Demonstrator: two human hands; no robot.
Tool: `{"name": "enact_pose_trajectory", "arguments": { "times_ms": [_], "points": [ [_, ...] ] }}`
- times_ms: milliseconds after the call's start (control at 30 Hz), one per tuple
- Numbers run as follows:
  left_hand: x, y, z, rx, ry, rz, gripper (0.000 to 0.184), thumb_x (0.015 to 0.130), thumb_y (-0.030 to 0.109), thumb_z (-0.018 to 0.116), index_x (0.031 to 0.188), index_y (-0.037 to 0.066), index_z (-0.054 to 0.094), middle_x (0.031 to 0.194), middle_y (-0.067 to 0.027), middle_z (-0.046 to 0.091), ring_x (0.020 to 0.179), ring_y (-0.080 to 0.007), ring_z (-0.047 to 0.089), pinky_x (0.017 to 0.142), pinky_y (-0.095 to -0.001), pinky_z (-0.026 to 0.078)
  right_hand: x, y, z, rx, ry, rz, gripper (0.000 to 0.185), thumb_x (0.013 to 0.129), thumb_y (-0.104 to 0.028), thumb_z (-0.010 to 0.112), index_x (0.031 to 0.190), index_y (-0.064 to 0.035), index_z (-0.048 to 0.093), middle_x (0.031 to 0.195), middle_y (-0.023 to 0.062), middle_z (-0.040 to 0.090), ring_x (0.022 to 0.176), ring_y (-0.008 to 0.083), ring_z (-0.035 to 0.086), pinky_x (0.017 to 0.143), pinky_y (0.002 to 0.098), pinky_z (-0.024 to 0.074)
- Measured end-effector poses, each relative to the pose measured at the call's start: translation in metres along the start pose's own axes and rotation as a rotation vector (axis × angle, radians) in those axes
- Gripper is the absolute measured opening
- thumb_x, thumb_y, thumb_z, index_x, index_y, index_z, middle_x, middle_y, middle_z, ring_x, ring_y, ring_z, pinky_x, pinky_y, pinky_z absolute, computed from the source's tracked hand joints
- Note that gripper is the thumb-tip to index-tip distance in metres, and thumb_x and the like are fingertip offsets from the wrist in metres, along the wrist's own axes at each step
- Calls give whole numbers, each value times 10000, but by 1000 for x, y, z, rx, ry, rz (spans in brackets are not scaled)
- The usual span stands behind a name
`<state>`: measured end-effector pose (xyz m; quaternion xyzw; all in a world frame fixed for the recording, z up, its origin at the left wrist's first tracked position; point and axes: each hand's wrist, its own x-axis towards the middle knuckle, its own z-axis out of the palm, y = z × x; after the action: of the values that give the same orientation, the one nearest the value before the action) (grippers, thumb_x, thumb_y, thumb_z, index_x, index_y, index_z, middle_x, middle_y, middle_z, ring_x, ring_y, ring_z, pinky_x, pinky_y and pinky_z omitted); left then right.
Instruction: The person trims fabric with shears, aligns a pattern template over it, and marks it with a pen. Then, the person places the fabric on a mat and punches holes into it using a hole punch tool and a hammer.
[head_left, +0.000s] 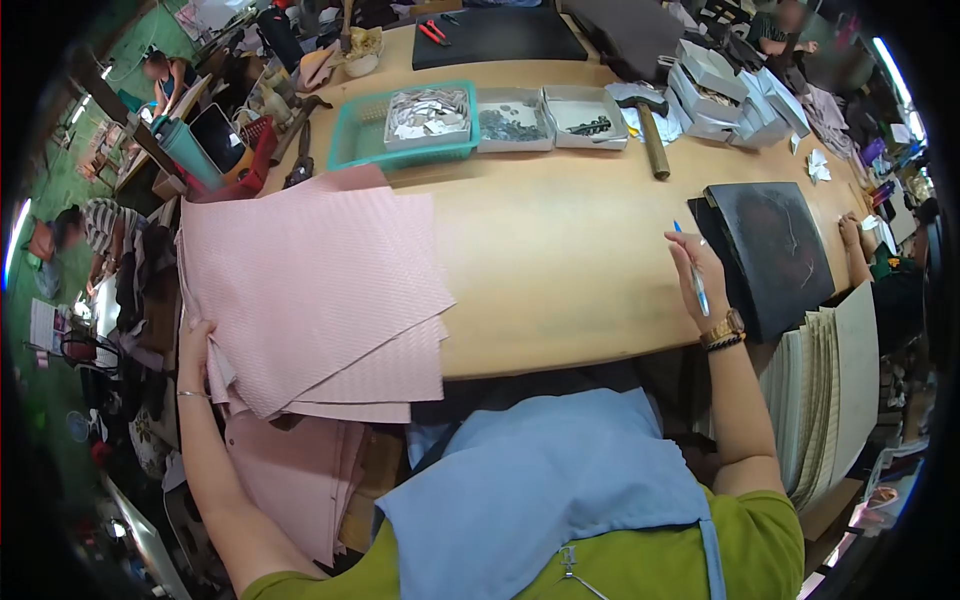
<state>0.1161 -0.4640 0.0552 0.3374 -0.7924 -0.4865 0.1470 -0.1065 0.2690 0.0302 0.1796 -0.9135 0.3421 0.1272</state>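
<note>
A stack of pink textured sheets [310, 280] lies on the left part of the table, fanned out unevenly and overhanging the front edge. My left hand [197, 350] is closed on the left edge of these sheets, its fingertips partly hidden behind a curled corner. Over the right side of the table, my right hand [697, 270] is closed round a blue and white pen [701, 290], held upright among the fingers. Just right of that hand lies a dark, scuffed board [775, 250].
Behind the sheets stand a green basket [350, 135] and white boxes of small metal parts [585, 140]. A hammer [655, 145] lies beside them. More pink sheets [290, 470] hang below the table. Large pale boards [830, 380] stand at right. Other people work nearby.
</note>
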Motion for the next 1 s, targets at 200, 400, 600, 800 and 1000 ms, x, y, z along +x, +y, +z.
{"name": "enact_pose_trajectory", "arguments": {
  "times_ms": [200,400,600,800,1000],
  "points": [
    [56,-29,-54,337,118,158,547,704,90,526,1231,-56,527,1071,-139,625,969,-229,585,876,-317,450,60,-35,42,75,-55,-203,201,907,-144,624,1075,-36,651,882,140,635,796,276,615,705,343,481],
    [64,-63,-96,416,413,-52,477,712,79,505,1168,-49,568,1036,-190,650,945,-286,621,856,-351,474,72,-87,70,46,-181,-272,193,939,-207,585,927,-26,649,817,113,622,766,270,600,684,339,473],
    [83,-142,-115,746,593,-9,641,756,311,665,1317,54,494,1200,-231,602,1145,-384,564,979,-414,431,54,-119,115,414,-470,-66,321,967,-274,557,811,1,617,676,76,596,633,146,556,614,283,455],
    [40,-35,2,1103,786,258,693,787,396,713,1370,123,456,1300,-183,551,1267,-339,472,1066,-397,356,42,-161,146,628,-718,121,412,956,-354,579,694,-37,591,595,-14,518,568,62,460,529,249,414],
    [-49,72,195,-227,-174,448,369,930,142,607,1263,-3,545,1158,-79,630,1090,-157,576,966,-287,441,30,-181,158,654,-858,114,447,951,-372,586,640,-52,567,545,-29,484,499,56,436,487,248,405]
  ]
}}
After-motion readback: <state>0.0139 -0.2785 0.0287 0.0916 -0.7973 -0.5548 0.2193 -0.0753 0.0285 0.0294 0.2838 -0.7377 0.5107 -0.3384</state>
